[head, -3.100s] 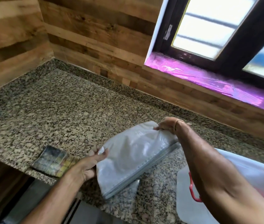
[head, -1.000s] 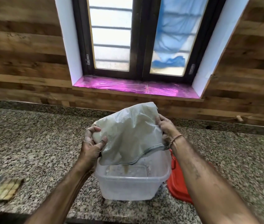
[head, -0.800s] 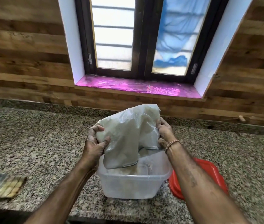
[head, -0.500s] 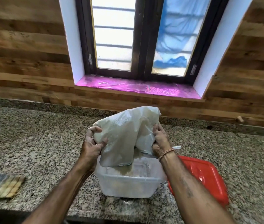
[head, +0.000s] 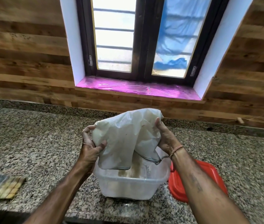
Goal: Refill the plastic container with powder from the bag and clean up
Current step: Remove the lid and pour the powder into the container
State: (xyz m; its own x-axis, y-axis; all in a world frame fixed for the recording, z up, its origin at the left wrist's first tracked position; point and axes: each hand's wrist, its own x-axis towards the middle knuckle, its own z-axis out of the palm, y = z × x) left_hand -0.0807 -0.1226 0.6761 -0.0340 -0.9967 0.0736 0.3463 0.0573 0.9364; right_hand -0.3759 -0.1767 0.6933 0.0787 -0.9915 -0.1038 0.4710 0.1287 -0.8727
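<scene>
i'm holding the translucent plastic bag [head: 124, 138] upside down over the open plastic container [head: 128, 186], which stands on the granite counter [head: 39, 143] near its front edge. my left hand [head: 91, 143] has its fingers and thumb curled round the bag's upper left corner, bunching the plastic. my right hand [head: 165, 138] grips the bag's right side with the thumb pointing up, and a thread band [head: 176, 150] sits on that wrist. the bag's mouth hangs down inside the container's rim, and tan powder [head: 128, 171] shows just below it against the container's inner wall. the red lid [head: 209, 175] lies flat on the counter just beside the container on its right, partly hidden by my right forearm. well apart on the left, a blurred checked cloth [head: 0, 186] lies at the counter's edge.
</scene>
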